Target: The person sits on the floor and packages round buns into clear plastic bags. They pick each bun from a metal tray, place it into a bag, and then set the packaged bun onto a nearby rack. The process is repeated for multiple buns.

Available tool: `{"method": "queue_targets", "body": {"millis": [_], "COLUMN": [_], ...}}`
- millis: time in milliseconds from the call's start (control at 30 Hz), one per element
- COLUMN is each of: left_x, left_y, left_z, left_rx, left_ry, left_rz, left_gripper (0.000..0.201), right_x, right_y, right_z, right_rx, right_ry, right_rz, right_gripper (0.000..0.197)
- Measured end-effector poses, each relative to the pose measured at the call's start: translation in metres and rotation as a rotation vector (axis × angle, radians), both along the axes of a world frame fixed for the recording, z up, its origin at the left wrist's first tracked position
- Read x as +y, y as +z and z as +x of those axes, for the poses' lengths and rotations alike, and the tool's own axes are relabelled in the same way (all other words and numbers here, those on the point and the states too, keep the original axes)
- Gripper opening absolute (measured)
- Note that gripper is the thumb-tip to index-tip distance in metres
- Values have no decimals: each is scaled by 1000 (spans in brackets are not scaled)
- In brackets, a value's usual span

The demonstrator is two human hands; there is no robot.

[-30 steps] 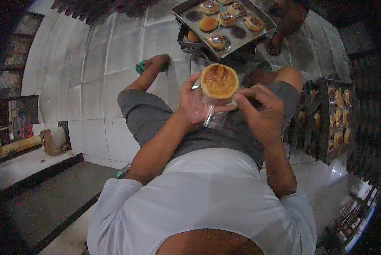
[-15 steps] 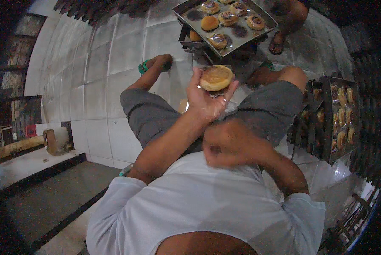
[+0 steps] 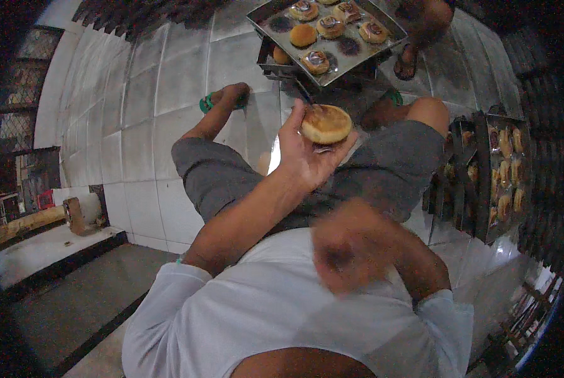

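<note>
The person's left hand [image 3: 307, 160] cups a round golden bun [image 3: 327, 126], thumb and fingers curved around its sides, above the gray shorts [image 3: 389, 157] and between the knees. The right hand [image 3: 351, 249] blurs before the white shirt [image 3: 256, 290], its finger position impossible to tell. Beyond the bun, a metal tray [image 3: 351, 62] carries more round buns [image 3: 373, 32].

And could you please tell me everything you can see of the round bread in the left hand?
The round bread is thick and disc-shaped, with an unevenly browned upper face and paler golden sides. It looks whole and sits cradled in the left hand, with apparent clear film beneath it; whether film covers the upper face is unclear.
</note>
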State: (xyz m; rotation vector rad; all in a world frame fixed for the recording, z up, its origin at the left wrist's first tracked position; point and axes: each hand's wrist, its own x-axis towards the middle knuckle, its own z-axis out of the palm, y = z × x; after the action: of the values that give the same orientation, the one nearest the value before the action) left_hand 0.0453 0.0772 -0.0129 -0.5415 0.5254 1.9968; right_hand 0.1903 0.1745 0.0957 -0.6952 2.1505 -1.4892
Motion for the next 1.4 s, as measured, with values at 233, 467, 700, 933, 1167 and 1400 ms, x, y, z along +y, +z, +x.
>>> {"method": "queue_targets", "body": {"millis": [233,467,700,933,1167,1400], "left_x": [-17,21,39,42,-23,-30], "left_y": [74,-31,-21,21,-4,-47], "left_z": [56,22,12,6,40,59], "left_rx": [-326,803,962,638,848,1400], "left_ry": [-427,-765,-650,-459,-649,-871], "left_rz": [596,-304,-319,-375,-411,-499], "left_gripper": [90,47,28,14,6,14], "right_x": [58,96,103,101,57,48], "right_y": [-6,-105,-101,-106,-97,-168], "right_z": [37,100,84,79,138,157], "right_rx": [529,-251,-329,-264,-360,-372], "right_ry": [-953,-1413,-1477,-1778,-1632,-1762], "right_rz": [361,-140,-360,-650,-170,103], "right_gripper": [51,34,25,20,14,23]}}
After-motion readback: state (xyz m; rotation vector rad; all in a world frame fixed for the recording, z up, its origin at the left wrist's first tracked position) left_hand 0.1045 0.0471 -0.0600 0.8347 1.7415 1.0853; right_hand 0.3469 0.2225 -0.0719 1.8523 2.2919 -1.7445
